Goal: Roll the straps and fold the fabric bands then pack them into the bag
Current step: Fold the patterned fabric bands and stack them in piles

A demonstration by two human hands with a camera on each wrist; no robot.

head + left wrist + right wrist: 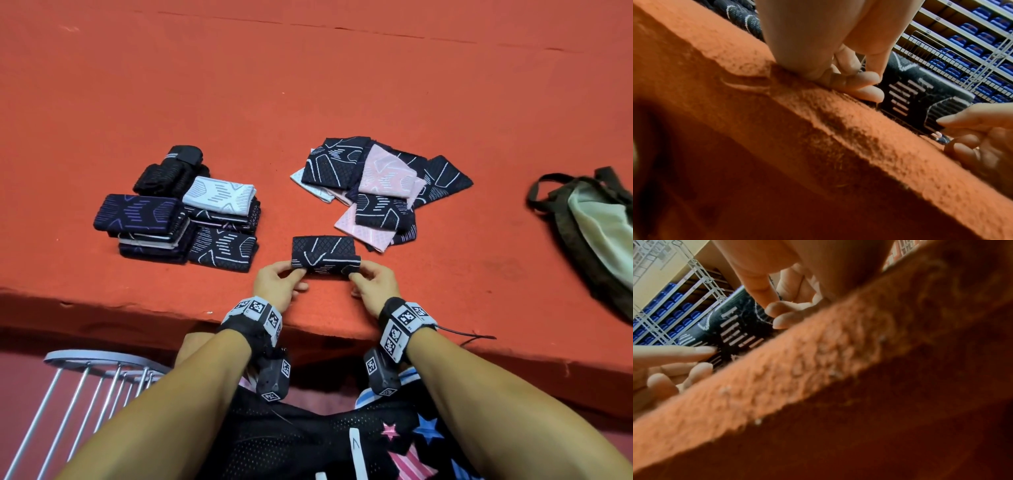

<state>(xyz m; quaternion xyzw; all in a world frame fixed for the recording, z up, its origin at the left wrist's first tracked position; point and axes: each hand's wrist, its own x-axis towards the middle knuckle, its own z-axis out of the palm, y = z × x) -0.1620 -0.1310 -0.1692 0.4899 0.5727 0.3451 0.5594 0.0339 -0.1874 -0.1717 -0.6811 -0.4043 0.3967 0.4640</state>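
Note:
A dark navy fabric band (325, 255) with white line pattern lies on the red felt surface near its front edge. My left hand (287, 274) pinches its near left edge and my right hand (359, 272) pinches its near right edge, the near edge lifted. The same band (920, 97) shows in the left wrist view past my left hand (865, 76), and as the band (735, 331) in the right wrist view under my right hand (772, 305). A stack of folded bands (191, 226) with black rolled straps (171, 171) sits at left. A loose pile of bands (380, 188) lies behind.
A dark bag (589, 233) with a pale lining lies open at the right edge of the red surface (308, 85). A white wire rack (85, 383) stands below the front edge at left. Shelving with blue bins (972, 40) is in the background.

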